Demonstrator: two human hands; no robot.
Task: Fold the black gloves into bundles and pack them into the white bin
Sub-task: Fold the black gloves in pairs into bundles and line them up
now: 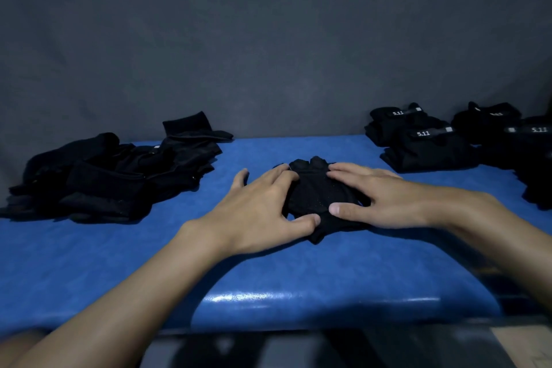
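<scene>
blue table (pixel 89 263) (glossy front edge), grey backdrop (pixel 268 39)

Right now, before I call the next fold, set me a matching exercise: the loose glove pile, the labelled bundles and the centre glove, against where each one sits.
Things:
1. loose glove pile
2. labelled bundles
3. centre glove

Places:
A. far right of the blue table
B. pressed under the left hand and the right hand
C. left side of the table

Pairs: 1-C, 2-A, 3-B.

"5.11" on folded glove bundles (pixel 424 140)
</scene>
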